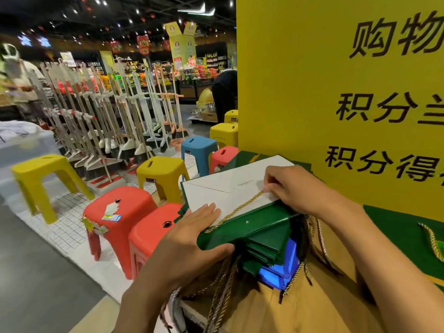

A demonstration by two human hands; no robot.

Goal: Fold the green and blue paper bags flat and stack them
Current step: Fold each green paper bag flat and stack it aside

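While the left hand point(192, 236) clamps the top green bag point(252, 227) (fingers flat on its white inner panel, thumb hooked under the near edge), the right hand point(295, 188) pinches its gold cord point(237, 210) with curled fingertips. The bag lies on a stack of folded green and blue bags point(271, 251), before a yellow sign point(312, 92).

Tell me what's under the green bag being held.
Under the green bag, gripped by the left hand while the right hand pinches its cord, lies a stack of folded green bags, blue bags beneath. The top bag covers the stack's far part.
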